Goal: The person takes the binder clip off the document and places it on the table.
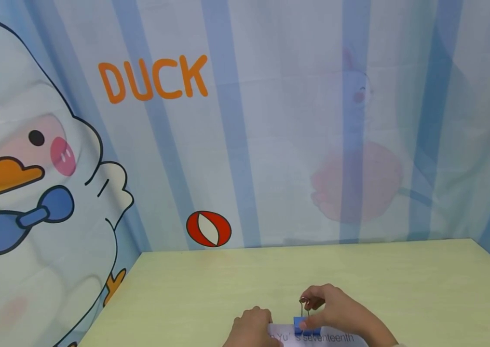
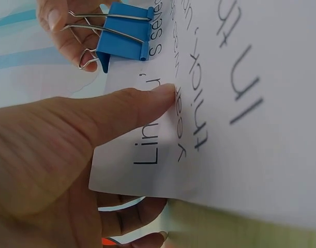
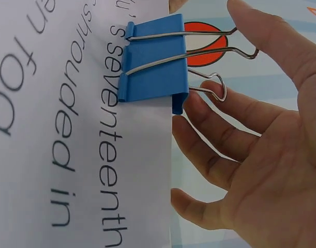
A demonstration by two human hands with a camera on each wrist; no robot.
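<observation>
The step in hand looks like work with the blue clip (image 3: 152,49) on the paper (image 3: 70,155). The clip sits over the paper's far edge, and its mouth reaches down to the top line of words. I cannot tell if the clip is going on or coming off. The paper is low in the head view, at the near side of the worktop (image 1: 184,284).

I think the next move calls for a still paper and a good grip on the clip's wire handles (image 3: 214,50). A squeeze would make the mouth wide, and a soft let-go would make it bite. If the paper slips, the clip could end up crooked.

The left hand (image 1: 251,327) pinches the paper near its corner. Its thumb (image 2: 137,108) lies flat on the front, and the other fingers bend behind the paper.

The right hand (image 1: 336,311) comes in from the right and pinches the clip by its handles. Its thumb is on the front side and its fingers are bent at the back. I cannot tell how hard it squeezes. The two hands are near each other, with the clip closer to the right one.
</observation>
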